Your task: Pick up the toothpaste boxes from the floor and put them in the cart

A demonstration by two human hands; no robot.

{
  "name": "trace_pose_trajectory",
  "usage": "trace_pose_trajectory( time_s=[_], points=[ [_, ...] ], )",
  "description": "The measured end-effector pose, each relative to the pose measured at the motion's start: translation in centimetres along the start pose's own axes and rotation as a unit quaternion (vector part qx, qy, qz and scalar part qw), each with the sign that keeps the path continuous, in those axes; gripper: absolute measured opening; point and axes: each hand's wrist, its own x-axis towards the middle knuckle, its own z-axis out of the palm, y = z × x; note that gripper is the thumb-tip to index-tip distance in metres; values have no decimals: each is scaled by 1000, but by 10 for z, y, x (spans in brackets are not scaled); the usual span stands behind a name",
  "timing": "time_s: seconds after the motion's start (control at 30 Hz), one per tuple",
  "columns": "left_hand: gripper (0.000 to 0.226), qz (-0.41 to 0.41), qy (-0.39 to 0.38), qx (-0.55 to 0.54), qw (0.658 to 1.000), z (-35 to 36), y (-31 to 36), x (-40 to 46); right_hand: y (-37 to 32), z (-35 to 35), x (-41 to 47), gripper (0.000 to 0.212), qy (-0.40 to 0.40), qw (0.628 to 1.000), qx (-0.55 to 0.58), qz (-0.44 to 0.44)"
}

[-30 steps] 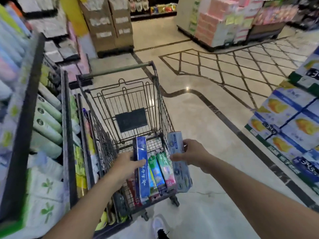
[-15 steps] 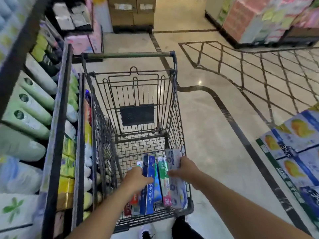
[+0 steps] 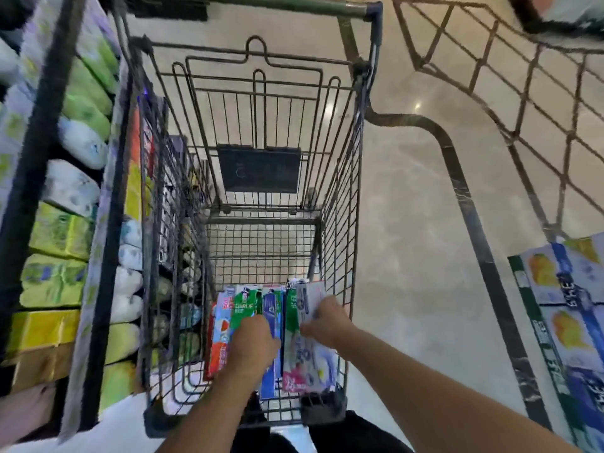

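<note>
Boxes [image 3: 261, 322] low in cart [image 3: 343, 223] at near end; left hand [image 3: 253, 346] and right hand [image 3: 327, 318] each clamped on the bundle. Risk: uneven release tips upright boxes, ends snag wire mesh

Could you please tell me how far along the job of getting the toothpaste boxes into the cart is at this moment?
Nearly done, it seems. The toothpaste boxes are down inside the cart, side by side at its near end. In hand: the left hand and right hand each keep a grip on the bundle. Left: let go and withdraw. No box shows on the visible floor, though the area underfoot is out of view.
</note>
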Motion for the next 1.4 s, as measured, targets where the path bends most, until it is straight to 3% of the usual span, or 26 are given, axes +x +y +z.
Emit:
trace_pose_trajectory(
  time_s=[0.13,0.3,0.53,0.7,0.87,1.0,1.2,1.3,1.4],
  points=[
    [50,-4,0,34,999,-2,-4,8,3,17,22,35,-5,1000,-21,15],
    [50,5,7,29,1000,-2,-14,8,1,38,32,63,17,1000,-22,11],
    [26,34,60,-31,997,-3,-44,-2,-10,54,39,55,38,999,-6,11],
    [18,49,48,-37,997,-19,-58,-13,-13,50,17,53,25,999,-34,-1],
    [18,119,14,-35,992,-51,-69,-31,-19,30,-32,53,6,993,-103,-58],
    [29,167,-1,42,985,-96,-64,-46,-27,1,-94,61,43,980,-143,-130],
    [57,220,-9,142,965,-168,-33,-86,-28,-42,-179,59,166,937,-224,-210],
    [86,231,13,199,952,-190,-20,-115,-25,-61,-214,68,230,908,-253,-242],
    [99,236,55,234,942,-195,-17,-144,-15,-73,-241,76,275,875,-290,-273]
  ],
)
